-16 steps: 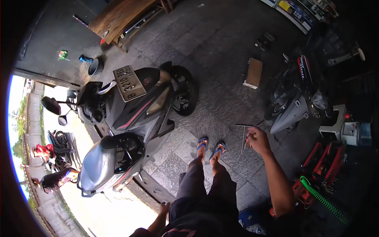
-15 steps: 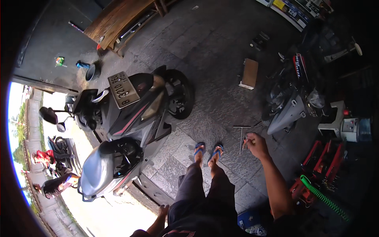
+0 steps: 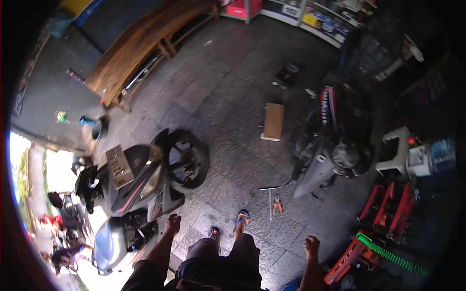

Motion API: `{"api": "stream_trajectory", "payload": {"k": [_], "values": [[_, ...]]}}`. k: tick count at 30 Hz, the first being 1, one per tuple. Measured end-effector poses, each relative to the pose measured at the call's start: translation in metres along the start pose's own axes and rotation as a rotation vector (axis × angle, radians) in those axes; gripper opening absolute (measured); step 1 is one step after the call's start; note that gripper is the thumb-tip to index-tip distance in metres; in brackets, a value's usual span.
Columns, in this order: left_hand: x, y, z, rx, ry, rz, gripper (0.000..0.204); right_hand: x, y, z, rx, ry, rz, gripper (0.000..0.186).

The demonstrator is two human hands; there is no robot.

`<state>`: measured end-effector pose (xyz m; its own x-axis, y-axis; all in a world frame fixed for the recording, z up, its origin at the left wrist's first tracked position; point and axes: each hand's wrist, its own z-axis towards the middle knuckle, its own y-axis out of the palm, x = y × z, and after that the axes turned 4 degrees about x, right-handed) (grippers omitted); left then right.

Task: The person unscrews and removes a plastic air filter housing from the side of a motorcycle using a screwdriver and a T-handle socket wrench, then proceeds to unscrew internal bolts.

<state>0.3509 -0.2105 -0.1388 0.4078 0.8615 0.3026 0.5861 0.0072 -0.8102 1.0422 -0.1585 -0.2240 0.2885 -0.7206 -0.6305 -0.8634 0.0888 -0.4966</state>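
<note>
My left hand (image 3: 173,224) hangs beside the grey scooter (image 3: 141,182), its fingers curled in with nothing seen in them. My right hand (image 3: 311,246) is low on the right, above the paving, loosely closed with nothing showing in it. On the floor ahead of my feet lies a T-handle wrench (image 3: 270,202). Pliers with orange handles (image 3: 277,206) lie just right of its shaft, apart from both hands. My feet wear blue flip-flops (image 3: 241,216), the right one further forward.
A second motorbike (image 3: 320,169) stands right of a brown cardboard box (image 3: 273,122). Red racks (image 3: 388,206), a red floor jack (image 3: 350,262) and a green coiled hose (image 3: 388,253) line the right side. A wooden bench (image 3: 141,43) stands at the far left.
My right hand has drawn back from beside the wrench and pliers, which now lie in full view. My left hand has come forward beside the scooter. The view has shifted and my right foot is ahead.
</note>
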Motion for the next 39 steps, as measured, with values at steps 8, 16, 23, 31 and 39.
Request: {"api": "stream_trajectory", "payload": {"k": [8, 16, 23, 31, 39], "values": [[0.034, 0.034, 0.071, -0.090, -0.082, -0.283, 0.026, -0.177, 0.055, 0.033, -0.003, -0.063, 0.171, 0.027], [0.181, 0.033, 0.218, -0.370, -0.343, -0.425, 0.021, -0.178, 0.134, 0.039, -0.011, 0.369, 0.307, 0.016], [0.339, -0.038, 0.330, -0.492, -0.032, -0.557, 0.035, -0.246, 0.190, 0.020, -0.095, 0.555, 0.203, 0.018], [0.374, -0.096, 0.351, -0.277, -0.195, -0.316, 0.039, -0.320, 0.230, 0.104, -0.107, 0.413, 0.290, 0.014], [0.449, -0.060, 0.377, -0.498, -0.161, -0.088, 0.048, -0.342, 0.231, 0.118, -0.002, 0.522, 0.340, 0.020]]}}
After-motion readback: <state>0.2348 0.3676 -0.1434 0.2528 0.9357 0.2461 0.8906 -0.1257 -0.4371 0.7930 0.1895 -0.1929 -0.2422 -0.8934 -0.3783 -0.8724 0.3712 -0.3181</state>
